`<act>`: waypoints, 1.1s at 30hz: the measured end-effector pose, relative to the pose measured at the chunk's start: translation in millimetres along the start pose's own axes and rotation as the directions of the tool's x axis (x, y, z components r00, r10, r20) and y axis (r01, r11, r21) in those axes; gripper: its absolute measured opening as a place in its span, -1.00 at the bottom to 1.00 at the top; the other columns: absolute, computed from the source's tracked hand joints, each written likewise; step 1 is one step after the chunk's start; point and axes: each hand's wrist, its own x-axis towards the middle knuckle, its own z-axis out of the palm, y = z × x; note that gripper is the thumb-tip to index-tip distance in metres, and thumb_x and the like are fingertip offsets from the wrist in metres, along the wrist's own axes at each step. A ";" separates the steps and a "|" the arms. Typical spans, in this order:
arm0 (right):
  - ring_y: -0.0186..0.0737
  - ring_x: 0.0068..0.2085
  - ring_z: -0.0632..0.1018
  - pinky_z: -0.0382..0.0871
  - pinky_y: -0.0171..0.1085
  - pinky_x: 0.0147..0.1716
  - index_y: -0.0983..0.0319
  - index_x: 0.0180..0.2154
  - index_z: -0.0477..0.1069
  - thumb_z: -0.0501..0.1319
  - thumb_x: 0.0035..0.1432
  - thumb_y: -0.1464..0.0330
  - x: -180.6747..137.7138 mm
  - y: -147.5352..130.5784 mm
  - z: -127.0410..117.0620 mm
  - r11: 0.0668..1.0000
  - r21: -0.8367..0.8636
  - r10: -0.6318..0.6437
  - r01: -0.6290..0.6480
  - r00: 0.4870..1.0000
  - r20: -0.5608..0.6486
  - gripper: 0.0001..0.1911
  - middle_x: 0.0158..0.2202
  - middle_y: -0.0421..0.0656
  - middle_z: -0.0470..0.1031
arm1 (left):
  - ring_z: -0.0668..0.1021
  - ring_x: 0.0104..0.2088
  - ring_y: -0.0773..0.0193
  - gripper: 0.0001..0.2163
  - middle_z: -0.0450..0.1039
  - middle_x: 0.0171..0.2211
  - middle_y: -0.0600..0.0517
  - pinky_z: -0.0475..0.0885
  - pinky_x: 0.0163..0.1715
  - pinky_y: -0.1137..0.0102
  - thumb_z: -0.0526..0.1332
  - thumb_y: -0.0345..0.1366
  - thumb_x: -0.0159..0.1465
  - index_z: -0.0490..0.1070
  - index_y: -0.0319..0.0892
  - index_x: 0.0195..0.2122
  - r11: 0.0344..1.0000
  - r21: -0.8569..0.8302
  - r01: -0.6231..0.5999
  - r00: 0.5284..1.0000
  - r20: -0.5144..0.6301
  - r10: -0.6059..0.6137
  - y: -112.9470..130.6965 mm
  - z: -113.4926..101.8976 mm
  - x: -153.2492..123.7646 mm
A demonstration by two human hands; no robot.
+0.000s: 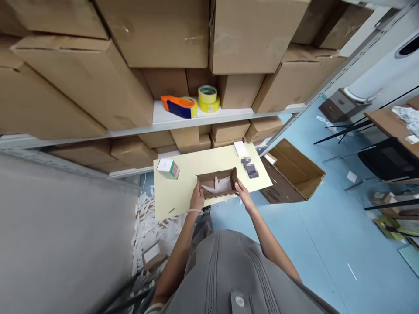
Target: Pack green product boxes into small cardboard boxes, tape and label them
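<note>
An open cardboard box (pixel 218 197) lies at the front edge of a small cream-coloured table (pixel 183 192). White crumpled paper or film (pixel 223 186) is inside it. My left hand (pixel 197 198) grips the box's left end, and my right hand (pixel 244 195) holds its right end, fingers closed on the wall. Back left on the table stands a white box with a green and red side (pixel 168 168). A white box (pixel 240 149) and a dark, pixelated item (pixel 249 168) lie at the back right.
Shelves of cardboard boxes (pixel 170 35) rise behind the table. A tape dispenser (pixel 179 107) and yellow tape rolls (pixel 208 98) sit on one shelf. To the right stands a large open carton (pixel 291 174). White scraps (pixel 147 222) cover the floor at left; a black chair (pixel 389 159) is far right.
</note>
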 end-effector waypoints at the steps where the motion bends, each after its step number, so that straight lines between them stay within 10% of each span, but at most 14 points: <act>1: -0.03 0.26 0.30 0.31 -0.01 0.13 -0.03 0.25 0.20 0.15 0.10 -0.07 13.6 -6.1 0.6 1.000 -0.011 -0.013 0.013 1.000 0.012 -0.30 0.30 -0.28 0.19 | 0.24 0.29 0.08 -0.51 0.19 0.27 -0.23 0.08 0.30 0.10 -0.05 -0.27 0.32 0.13 -0.30 0.27 1.000 0.002 0.010 1.000 0.003 -0.010 4.7 1.4 14.3; 13: -0.14 0.33 0.16 -0.06 -0.10 0.32 0.01 0.28 0.13 0.22 0.07 -0.01 115.9 -20.9 -18.5 0.984 -0.135 -0.086 0.117 0.973 0.214 -0.22 0.31 -0.28 0.16 | 0.33 0.23 0.02 -0.38 0.11 0.28 -0.27 0.31 0.16 0.12 0.00 -0.34 0.30 -0.17 -0.18 0.38 0.989 0.136 0.059 0.994 -0.098 -0.046 34.6 38.2 58.8; 22: -0.06 0.33 0.17 0.00 -0.03 0.28 0.04 0.34 -0.05 0.28 0.02 0.07 127.0 -17.6 -37.0 0.959 -0.243 -0.066 0.146 0.949 0.308 -0.08 0.32 -0.17 0.15 | 0.57 -0.06 0.03 -0.22 0.24 0.11 -0.25 0.47 -0.16 0.25 0.10 -0.27 0.27 -0.40 -0.02 0.39 0.847 0.522 0.102 0.993 -0.009 -0.114 72.9 35.9 52.4; 33: -0.05 0.32 0.18 0.00 -0.05 0.28 0.16 0.36 -0.11 0.21 0.05 -0.04 129.9 -8.2 -32.9 0.963 -0.252 -0.035 0.099 0.969 0.244 -0.03 0.33 -0.06 0.11 | 0.57 -0.05 0.01 -0.27 0.25 0.12 -0.28 0.44 -0.14 0.22 0.03 -0.23 0.31 -0.44 -0.09 0.39 0.864 0.496 0.081 0.989 0.067 -0.132 66.8 20.1 51.8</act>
